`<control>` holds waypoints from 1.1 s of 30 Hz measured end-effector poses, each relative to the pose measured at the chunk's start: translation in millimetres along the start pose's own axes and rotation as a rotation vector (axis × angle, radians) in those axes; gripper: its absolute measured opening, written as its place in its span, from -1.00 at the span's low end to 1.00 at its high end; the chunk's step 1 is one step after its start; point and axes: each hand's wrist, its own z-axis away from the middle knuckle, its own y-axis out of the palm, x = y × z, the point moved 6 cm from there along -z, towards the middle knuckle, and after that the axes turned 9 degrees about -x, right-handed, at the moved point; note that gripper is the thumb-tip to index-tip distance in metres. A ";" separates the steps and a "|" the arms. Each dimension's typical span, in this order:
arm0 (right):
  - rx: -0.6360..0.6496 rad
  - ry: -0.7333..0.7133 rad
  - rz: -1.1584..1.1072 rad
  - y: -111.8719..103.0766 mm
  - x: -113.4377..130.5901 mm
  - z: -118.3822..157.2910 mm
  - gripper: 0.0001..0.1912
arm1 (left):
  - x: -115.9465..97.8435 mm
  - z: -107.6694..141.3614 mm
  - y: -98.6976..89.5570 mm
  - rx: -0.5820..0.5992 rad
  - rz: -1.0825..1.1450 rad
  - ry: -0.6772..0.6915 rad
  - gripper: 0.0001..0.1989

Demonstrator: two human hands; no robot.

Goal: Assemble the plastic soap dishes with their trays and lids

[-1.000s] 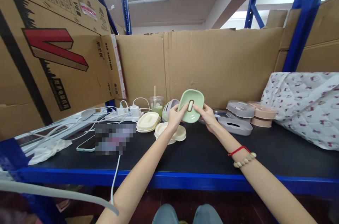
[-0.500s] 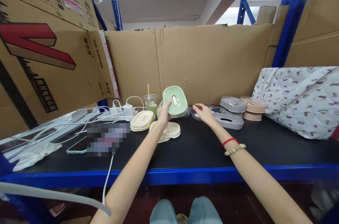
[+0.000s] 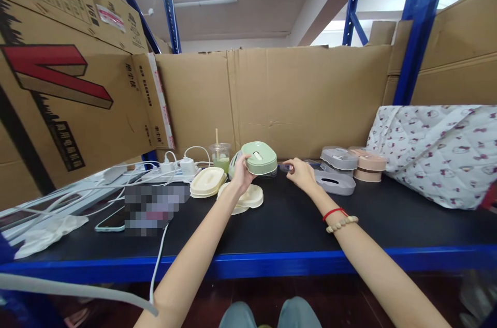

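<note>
Head view: green case point(image 3: 267, 165), one, borne by the left hand point(image 3: 241, 177) alone
Gripped at its left edge, raised over the black shelf top point(image 3: 289, 224), beyond the cream pieces point(image 3: 253, 196); a second ago between both hands and facing the camera, now tipped flatter; right hand point(image 3: 303, 174) off the case, fingers curled, near the grey oval piece point(image 3: 337, 186) (whether anything is pinched there, cannot tell), so support now rests with the left only

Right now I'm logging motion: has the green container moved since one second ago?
Yes. The green container, in the left hand, has moved down and leftward, nearer the drink cup, its top now about level with the rim.
</note>
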 end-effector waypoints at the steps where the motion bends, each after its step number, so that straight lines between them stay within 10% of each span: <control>1: -0.104 0.006 -0.068 -5.6 0.1 -1.2 -0.69 | -0.4 -0.3 0.7 0.011 0.001 0.006 -0.81; 8: -0.683 0.279 -0.993 -21.7 -21.7 -4.6 -0.63 | 5.8 -1.5 6.5 0.116 -0.128 0.037 -0.70; 14: -0.287 0.524 -1.511 12.1 -12.4 -15.0 -0.73 | 25.0 4.8 15.4 0.306 -0.264 0.027 -0.44; 17: -0.135 0.471 -1.368 16.2 5.6 -9.4 -0.65 | 28.3 8.2 19.3 0.335 -0.250 0.043 -0.48; 33: -0.212 -0.235 -0.546 4.9 41.1 9.4 -0.38 | 16.1 0.5 5.6 0.041 -0.146 0.182 -0.66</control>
